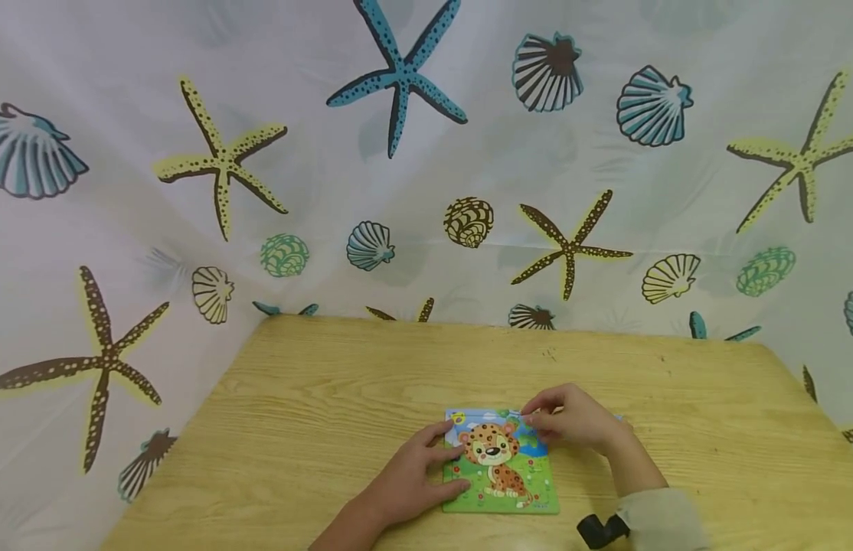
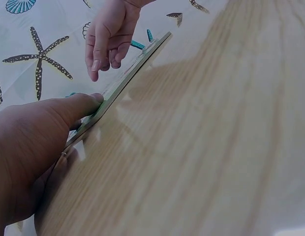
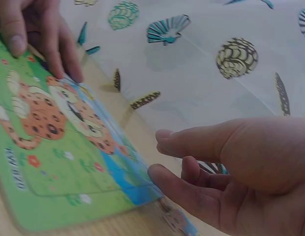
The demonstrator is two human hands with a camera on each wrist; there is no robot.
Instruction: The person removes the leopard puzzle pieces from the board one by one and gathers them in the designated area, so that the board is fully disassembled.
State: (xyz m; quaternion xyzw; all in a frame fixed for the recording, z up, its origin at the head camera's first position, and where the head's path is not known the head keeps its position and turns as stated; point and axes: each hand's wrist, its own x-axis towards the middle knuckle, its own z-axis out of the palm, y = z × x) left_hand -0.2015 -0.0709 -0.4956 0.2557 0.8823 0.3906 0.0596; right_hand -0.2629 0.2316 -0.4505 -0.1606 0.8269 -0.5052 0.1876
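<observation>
A square jigsaw puzzle [image 1: 491,478] with a spotted leopard cub on green grass lies flat on the wooden table. My left hand [image 1: 419,471] rests on its left side, fingers spread and thumb lying on the picture. Over the far right corner hovers my right hand [image 1: 578,421]. In the right wrist view, the right hand's thumb and index finger [image 3: 184,189] stand apart with nothing visible between them, and the other fingers curl loosely. Just past that corner lies a small brown and blue printed piece [image 3: 174,219], mostly hidden by the hand in the head view.
The wooden tabletop [image 1: 316,383] stretches around the puzzle. A white cloth [image 1: 426,176] printed with starfish and shells hangs along the back and both sides. A black object [image 1: 601,530] sits by the right sleeve [image 1: 664,520].
</observation>
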